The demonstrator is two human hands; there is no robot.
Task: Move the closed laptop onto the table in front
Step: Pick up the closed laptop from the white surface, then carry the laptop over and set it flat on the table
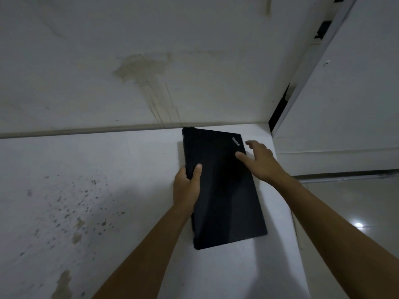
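One closed black laptop (pixel 222 186) lies over the white table (pixel 108 190), its far end near the wall (pixel 129 61). Two hands: left hand (pixel 186 186) clamps the laptop's left edge; right hand (pixel 260 162), fingers spread, touches its far right corner.

Black laptop (pixel 222 190), white table (pixel 108 169) with brown speckled stains

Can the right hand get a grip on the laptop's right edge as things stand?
Probably yes. The right hand hovers open at the closed laptop, fingers by its right edge, nothing between; the left hand holds the other side.
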